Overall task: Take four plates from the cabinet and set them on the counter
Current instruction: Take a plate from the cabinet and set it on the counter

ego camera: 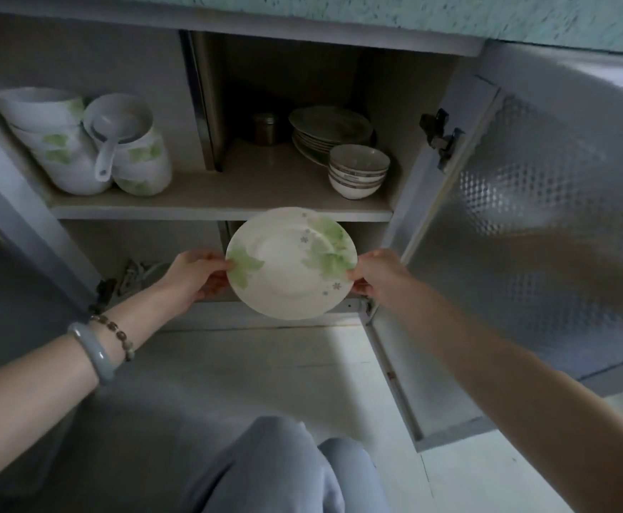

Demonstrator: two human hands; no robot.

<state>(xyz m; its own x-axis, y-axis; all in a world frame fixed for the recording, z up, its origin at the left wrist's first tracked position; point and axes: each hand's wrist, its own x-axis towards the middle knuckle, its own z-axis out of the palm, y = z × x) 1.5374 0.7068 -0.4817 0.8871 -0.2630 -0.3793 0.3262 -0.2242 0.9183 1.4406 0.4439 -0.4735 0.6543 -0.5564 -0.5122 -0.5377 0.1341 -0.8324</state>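
A white plate with green leaf prints hangs in the air in front of the lower cabinet opening, tilted toward me. My left hand grips its left rim and my right hand grips its right rim. A stack of plates stands at the back right of the cabinet's upper shelf. The speckled green counter edge runs across the top of the view.
Stacked white bowls with green prints, one holding a white spoon, fill the shelf's left side. Small banded bowls and a metal tin sit near the plates. The right cabinet door stands open. My knees are below.
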